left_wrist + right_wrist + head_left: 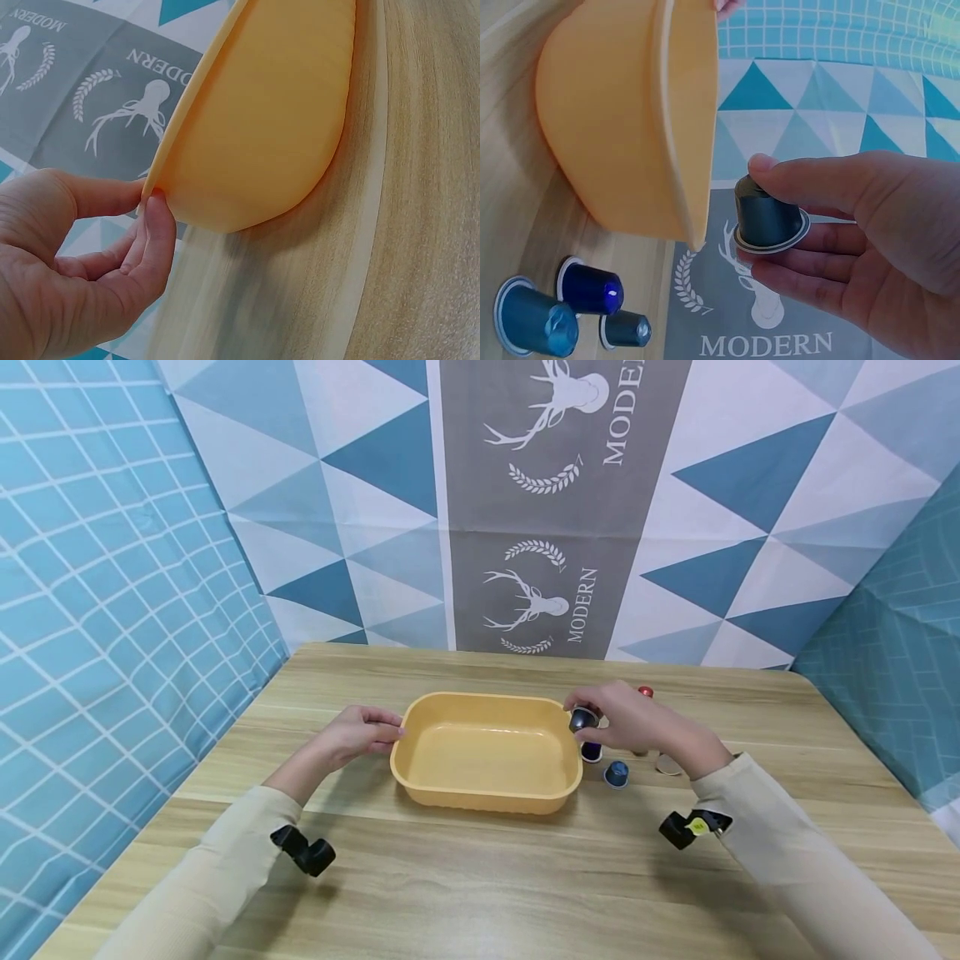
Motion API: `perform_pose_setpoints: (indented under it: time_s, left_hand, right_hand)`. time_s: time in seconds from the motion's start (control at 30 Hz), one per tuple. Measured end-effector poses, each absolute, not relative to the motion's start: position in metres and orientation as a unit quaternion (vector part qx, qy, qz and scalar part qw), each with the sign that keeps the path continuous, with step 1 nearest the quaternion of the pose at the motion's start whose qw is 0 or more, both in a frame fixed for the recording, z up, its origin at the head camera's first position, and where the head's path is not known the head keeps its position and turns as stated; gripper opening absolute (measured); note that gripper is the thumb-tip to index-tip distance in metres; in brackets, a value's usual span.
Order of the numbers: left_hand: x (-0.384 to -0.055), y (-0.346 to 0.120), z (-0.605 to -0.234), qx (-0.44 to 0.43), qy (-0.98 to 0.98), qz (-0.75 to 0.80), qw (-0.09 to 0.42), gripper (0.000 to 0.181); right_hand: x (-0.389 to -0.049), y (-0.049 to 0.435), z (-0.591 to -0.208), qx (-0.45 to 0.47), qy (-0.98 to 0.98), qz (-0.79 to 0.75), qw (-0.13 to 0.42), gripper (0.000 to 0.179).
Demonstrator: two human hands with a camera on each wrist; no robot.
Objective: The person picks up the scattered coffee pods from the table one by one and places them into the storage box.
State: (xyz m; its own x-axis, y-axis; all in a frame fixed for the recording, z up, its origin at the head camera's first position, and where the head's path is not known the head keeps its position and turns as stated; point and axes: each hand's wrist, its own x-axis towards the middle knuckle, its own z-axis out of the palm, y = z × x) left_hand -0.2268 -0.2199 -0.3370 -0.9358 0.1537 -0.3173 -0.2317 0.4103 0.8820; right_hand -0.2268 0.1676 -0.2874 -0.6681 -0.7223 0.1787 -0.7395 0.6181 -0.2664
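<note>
A yellow plastic basin [486, 797] sits on the wooden table, its inside bare. My left hand [363, 732] pinches the basin's left rim between thumb and fingers, as the left wrist view shows closely. Over by the right rim, my right hand [622, 714] holds a dark coffee capsule [766, 216] between thumb and fingers, its flanged lid facing down in the right wrist view. Below that hand stand a dark blue capsule [592, 752] and a lighter blue capsule [617, 774]. Another dark capsule [625, 330] shows beside them in the right wrist view.
Behind the right hand, a red capsule [645, 691] is partly visible. A pale round piece [668, 765] lies near the right wrist, partly covered. Patterned cloth [525, 510] hangs along the table's back edge, and blue checked cloth [112, 610] borders the left.
</note>
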Motion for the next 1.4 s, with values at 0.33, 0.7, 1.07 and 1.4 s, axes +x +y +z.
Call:
perform_pose_setpoints:
  time_s: [0.33, 0.7, 1.07, 1.4]
  left_hand:
    - [-0.226, -0.219, -0.338, -0.029, 0.819, 0.544, 0.177, 0.042]
    - [-0.225, -0.216, -0.336, -0.028, 0.811, 0.556, 0.18, 0.043]
    - [-0.222, -0.218, -0.335, -0.028, 0.799, 0.571, 0.187, 0.044]
    - [-0.223, -0.219, -0.336, -0.026, 0.793, 0.578, 0.189, 0.043]
  right_hand:
    - [-0.233, 0.153, -0.279, 0.405, -0.9, 0.161, 0.005, 0.032]
    - [-0.244, 0.134, -0.264, 0.4, -0.902, 0.164, -0.021, 0.033]
    - [-0.261, 0.118, -0.26, 0.424, -0.887, 0.182, -0.006, 0.032]
    - [-0.272, 0.106, -0.262, 0.434, -0.88, 0.19, -0.025, 0.032]
